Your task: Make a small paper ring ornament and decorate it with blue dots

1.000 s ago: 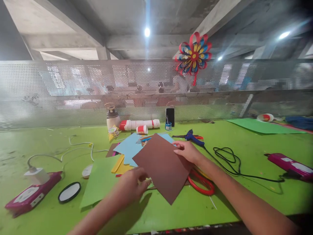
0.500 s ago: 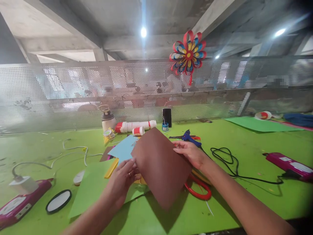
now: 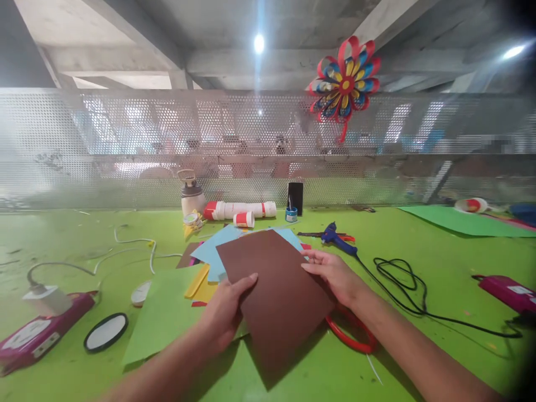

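Between my hands a brown sheet of paper (image 3: 276,296) is held up at a slant above the green table. My left hand (image 3: 228,307) grips its left edge, thumb on top and fingers hidden underneath. At the right edge, my right hand (image 3: 330,273) pinches the sheet with its fingertips. Below and behind it lie light blue paper (image 3: 213,251), a yellow strip (image 3: 196,282) and a light green sheet (image 3: 161,312). A red ring-shaped piece (image 3: 352,338), partly covered by my right forearm, rests near that hand.
A blue glue gun (image 3: 337,240) lies behind my right hand, its black cord (image 3: 402,273) looping rightward. Power strips (image 3: 46,332) sit at both sides. A bottle (image 3: 192,192), stacked paper cups (image 3: 240,210) and a phone (image 3: 295,195) stand at the back. A paper flower (image 3: 347,84) hangs above.
The brown sheet has turned and tipped, showing a flatter face. My left hand has shifted its hold, bringing its thumb over the sheet. The camera view has swung slightly left.
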{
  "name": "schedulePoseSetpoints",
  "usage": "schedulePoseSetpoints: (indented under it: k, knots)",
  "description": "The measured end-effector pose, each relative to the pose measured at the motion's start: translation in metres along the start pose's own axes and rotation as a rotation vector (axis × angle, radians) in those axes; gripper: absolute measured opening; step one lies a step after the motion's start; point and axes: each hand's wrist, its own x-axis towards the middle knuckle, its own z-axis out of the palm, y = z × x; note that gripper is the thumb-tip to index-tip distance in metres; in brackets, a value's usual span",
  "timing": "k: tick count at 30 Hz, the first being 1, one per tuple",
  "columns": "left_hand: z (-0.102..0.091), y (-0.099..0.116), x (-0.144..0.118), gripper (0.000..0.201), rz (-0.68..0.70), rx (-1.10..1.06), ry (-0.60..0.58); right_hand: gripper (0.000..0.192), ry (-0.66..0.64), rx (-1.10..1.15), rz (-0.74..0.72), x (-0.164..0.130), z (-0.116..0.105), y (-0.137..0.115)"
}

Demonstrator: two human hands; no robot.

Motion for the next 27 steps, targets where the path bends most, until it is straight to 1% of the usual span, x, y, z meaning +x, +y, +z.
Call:
schedulePoseSetpoints:
  k: [2, 4, 8, 11, 14, 17, 22, 23, 24, 27]
  knots:
    - [-0.001, -0.004, -0.002, 0.029, -0.054, 0.013, 0.004, 0.028, -0.022, 0.023, 0.016, -0.003, 0.003, 0.001]
    - [-0.002, -0.004, -0.002, 0.025, -0.064, 0.007, 0.014, 0.034, -0.064, 0.053, 0.043, -0.007, 0.006, -0.002]
    - [-0.006, 0.005, 0.005, 0.022, -0.009, -0.024, 0.031, 0.031, -0.201, 0.076, 0.138, -0.017, 0.009, -0.009]
    - [-0.008, 0.013, 0.008, 0.026, 0.024, -0.034, 0.022, 0.028, -0.252, 0.063, 0.184, -0.023, 0.013, -0.012]
    - [-0.008, 0.016, 0.007, 0.028, 0.034, -0.036, 0.027, 0.027, -0.247, 0.067, 0.169, -0.025, 0.015, -0.011]
    - [-0.008, 0.013, 0.004, 0.028, 0.017, -0.033, 0.034, 0.027, -0.234, 0.088, 0.137, -0.023, 0.015, -0.01]
    - [-0.011, 0.006, 0.001, 0.03, -0.095, 0.07, -0.077, 0.028, -0.213, 0.107, 0.116, -0.018, 0.009, -0.011]
    - [-0.011, 0.006, 0.001, 0.03, -0.107, 0.099, -0.084, 0.027, -0.211, 0.109, 0.115, -0.017, 0.008, -0.013]
    - [-0.012, 0.006, 0.001, 0.03, -0.11, 0.126, -0.08, 0.027, -0.212, 0.111, 0.113, -0.016, 0.007, -0.014]
    - [-0.014, 0.01, 0.003, 0.028, -0.074, 0.191, -0.027, 0.035, -0.209, 0.106, 0.097, -0.014, 0.004, -0.018]
